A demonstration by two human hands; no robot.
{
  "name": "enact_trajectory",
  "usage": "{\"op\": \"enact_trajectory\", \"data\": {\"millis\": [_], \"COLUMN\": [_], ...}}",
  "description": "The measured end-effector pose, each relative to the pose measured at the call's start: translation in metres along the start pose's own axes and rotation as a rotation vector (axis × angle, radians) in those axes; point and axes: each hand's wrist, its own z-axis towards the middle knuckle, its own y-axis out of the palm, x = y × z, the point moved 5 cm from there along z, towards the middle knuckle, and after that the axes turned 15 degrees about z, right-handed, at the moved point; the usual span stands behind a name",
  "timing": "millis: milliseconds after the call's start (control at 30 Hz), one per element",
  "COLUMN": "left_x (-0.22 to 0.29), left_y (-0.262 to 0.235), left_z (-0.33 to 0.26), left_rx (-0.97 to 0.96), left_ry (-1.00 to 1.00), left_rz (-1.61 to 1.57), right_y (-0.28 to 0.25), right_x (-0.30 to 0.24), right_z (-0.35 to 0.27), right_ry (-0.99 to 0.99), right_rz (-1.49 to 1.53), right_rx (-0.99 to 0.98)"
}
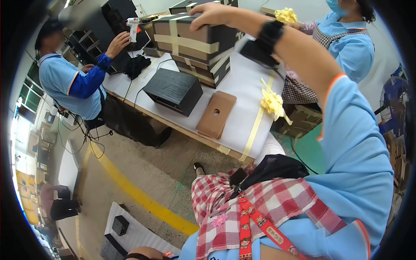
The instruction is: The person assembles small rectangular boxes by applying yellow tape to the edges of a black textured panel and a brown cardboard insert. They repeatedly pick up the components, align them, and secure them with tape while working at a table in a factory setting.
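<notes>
At the far side of the table, my right hand [212, 16] reaches over the upper corner of a dark box with brown faces [190, 37], bound with pale tape. Its thumb lies against the box's face and its fingers stretch over the top edge. This box rests at a slight tilt on another taped box [195, 69], its lower right corner blurred. Nearer to me are a black wood-grain box [173, 91], open on one side, and a brown panel [212, 119] with a hole. A piece of my left forearm [147, 251] shows at the lower edge; the hand is out of view.
Yellow tape strips [272, 104] hang in a bunch at the table's [242, 112] right side. A person on the left holds a white heat-gun-shaped tool [133, 32]; another person in a checked apron [325, 39] stands at right. A fan [392, 104] is at far right.
</notes>
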Motion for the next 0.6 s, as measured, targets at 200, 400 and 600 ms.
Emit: {"op": "enact_trajectory", "data": {"millis": [200,400,600], "left_x": [0.019,0.002,-0.129], "left_y": [0.016,0.042,0.082], "left_z": [-0.005,0.010,-0.068], "left_rx": [-0.061,-0.584,-0.036], "left_ry": [-0.092,0.161,-0.886], "left_rz": [-0.034,-0.304,-0.078], "right_y": [-0.029,-0.009,0.043], "right_x": [-0.002,0.014,0.057], "right_z": [-0.163,-0.312,-0.373], "right_ry": [0.348,0.513,0.628], "right_rz": [0.965,1.047,1.257], "right_rx": [0.046,0.238,0.380]}}
